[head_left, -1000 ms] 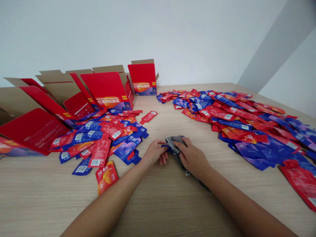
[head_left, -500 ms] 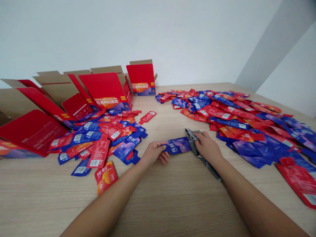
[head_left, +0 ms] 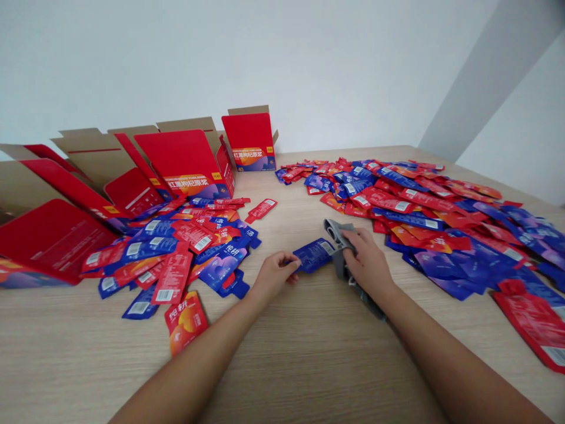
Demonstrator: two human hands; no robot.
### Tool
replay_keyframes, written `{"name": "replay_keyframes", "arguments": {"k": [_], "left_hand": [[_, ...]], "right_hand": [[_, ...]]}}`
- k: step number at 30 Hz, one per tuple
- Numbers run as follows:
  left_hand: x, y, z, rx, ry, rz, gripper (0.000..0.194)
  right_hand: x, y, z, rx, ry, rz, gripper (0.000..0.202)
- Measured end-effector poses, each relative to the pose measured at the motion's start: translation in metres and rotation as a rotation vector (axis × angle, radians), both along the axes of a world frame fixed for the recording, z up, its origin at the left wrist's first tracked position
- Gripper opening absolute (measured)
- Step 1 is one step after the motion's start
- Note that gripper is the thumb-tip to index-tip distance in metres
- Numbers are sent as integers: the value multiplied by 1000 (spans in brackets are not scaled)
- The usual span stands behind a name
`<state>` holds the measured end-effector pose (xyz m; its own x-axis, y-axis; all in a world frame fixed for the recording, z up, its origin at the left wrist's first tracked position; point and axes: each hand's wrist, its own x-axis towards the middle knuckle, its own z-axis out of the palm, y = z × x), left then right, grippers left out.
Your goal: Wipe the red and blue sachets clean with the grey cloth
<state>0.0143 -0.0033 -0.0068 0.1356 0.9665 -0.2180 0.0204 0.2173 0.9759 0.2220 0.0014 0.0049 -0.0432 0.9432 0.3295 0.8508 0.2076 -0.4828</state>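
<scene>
Red cartons (head_left: 185, 162) stand open far left, a heap of sachets (head_left: 176, 253) before them. The left hand (head_left: 273, 274) pinches 1 blue sachet (head_left: 314, 254) by its end, low over the surface (head_left: 282, 353). The right hand (head_left: 368, 262) is closed on a grey cloth (head_left: 336, 232), apparently touching the sachet. A second heap (head_left: 432, 218) spreads right.

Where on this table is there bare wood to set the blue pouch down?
Bare table lies along the near edge, between and beside both forearms. A narrower lane runs from the left hand and right hand back toward the far red carton. The left pouch pile and right pouch pile are crowded.
</scene>
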Motion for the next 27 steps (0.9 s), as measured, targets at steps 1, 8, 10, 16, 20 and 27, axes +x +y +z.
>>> {"name": "replay_keyframes", "arguments": {"k": [1,8,10,16,20,27], "left_hand": [[1,0,0,0,45,-13,10],[4,3,-5,49,36,-68,25],[1,4,-5,28,13,-74,27],[-12,2,-3,-60,-54,-92,34],[-12,1,-1,-72,-42,-67,34],[-7,2,-1,-57,5,-89,31]], "right_hand": [[-8,-6,2,-2,-44,63,44],[-47,-18,3,-211,-349,265,44],[-39,-10,3,-225,-376,177,43],[-5,4,-1,-226,-389,-25,40],[-14,-11,0,-59,-275,77,47],[-35,-14,2,-188,-351,242,44]]}}
